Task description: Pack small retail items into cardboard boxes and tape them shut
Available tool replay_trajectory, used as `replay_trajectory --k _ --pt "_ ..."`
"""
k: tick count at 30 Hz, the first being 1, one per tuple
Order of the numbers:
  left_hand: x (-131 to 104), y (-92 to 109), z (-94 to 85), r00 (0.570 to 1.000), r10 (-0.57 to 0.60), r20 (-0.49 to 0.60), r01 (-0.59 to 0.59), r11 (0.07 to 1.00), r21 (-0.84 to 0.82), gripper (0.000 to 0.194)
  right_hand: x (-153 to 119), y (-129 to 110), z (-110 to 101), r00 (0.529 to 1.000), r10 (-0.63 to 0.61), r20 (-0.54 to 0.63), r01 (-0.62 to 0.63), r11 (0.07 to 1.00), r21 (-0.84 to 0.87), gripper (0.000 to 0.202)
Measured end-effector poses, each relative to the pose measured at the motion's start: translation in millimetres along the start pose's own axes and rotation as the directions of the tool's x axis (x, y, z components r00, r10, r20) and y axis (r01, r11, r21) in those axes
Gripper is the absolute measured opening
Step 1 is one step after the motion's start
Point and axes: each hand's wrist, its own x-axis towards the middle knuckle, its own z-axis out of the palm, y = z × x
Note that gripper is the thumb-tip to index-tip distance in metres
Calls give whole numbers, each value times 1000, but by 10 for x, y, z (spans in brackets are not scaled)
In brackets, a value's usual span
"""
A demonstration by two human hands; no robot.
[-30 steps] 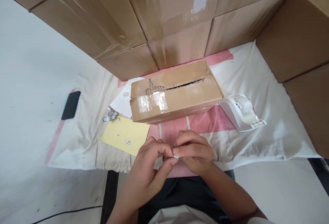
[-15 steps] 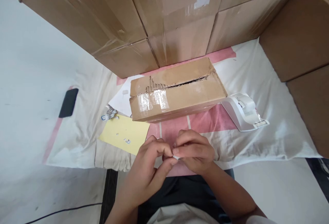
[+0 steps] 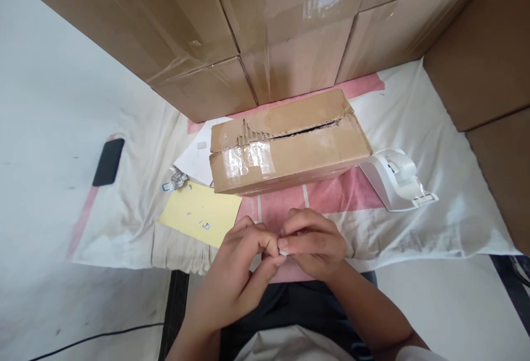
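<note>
A tiny white piece (image 3: 284,253), too small to name, is pinched between both hands near the front edge of the cloth. My left hand (image 3: 248,267) is closed, thumb and forefinger meeting at the piece. From the other side my right hand (image 3: 314,244) grips it with curled fingers. Beyond the hands lies a taped cardboard box (image 3: 298,157) with a torn slit along its top. To the left is a yellow sheet of paper (image 3: 194,212) with small paper scraps (image 3: 205,226) on it. A little pile of cut bits (image 3: 176,179) lies at its upper corner.
A white tape dispenser (image 3: 397,179) stands right of the box. Stacked cardboard boxes (image 3: 290,68) rise behind, with more cartons (image 3: 484,63) at right. A white sheet (image 3: 199,154) lies partly under the box. A black phone (image 3: 108,161) lies far left on the cloth (image 3: 136,212).
The view has shifted slightly. Both hands keep nearly the same pinch on the small white piece, and nothing else has visibly moved.
</note>
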Motion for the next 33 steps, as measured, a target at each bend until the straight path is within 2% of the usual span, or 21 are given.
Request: replay_trajectory --k 7,10,13,24,29,33 --pt "16 -36 67 974 184 -130 -168 978 122 19 27 -14 -21 1000 17 5 -17 1000 -2 17" --pt "22 -30 55 962 235 -141 -206 960 191 22 13 -6 -19 1000 18 10 -18 1000 -15 20" --pt "14 -10 29 966 223 -130 -185 949 255 20 8 -2 -16 1000 6 15 -6 998 -59 22" --pt "-43 -46 21 975 169 -144 -126 955 268 18 11 15 9 996 -88 25 91 962 -257 29" --pt "-57 -36 -11 986 128 -108 -93 955 283 16 5 26 12 995 -96 40 103 963 -250 29" --pt "-56 -42 1 983 134 -125 -95 956 277 16 12 23 13 997 -67 45 75 972 -222 29"
